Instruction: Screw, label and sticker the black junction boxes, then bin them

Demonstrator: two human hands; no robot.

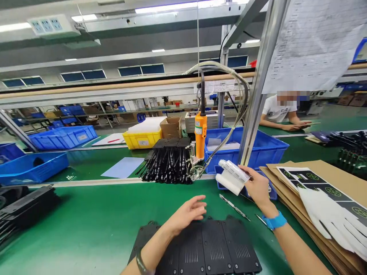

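A roll of white printed labels (233, 175) is being gripped in the right hand (259, 190), beyond the right part of the row of black vented covers (216, 244). The left hand (186, 214) is being open, with fingers loosely apart, and it is hovering over these covers, holding nothing. Just beyond the covers, on the right, a silver pen (235, 207) is lying on the green work surface (86, 229). Farther beyond the covers, an orange power tool (200, 135) is hanging upright, and a bunch of black cables (168, 166) is lying near it. To the right of the covers, a white glove (329, 217) is resting on brown cardboard sheets (332, 168). Well beyond them, also on the right, a person in a white shirt (279, 110) is sitting.
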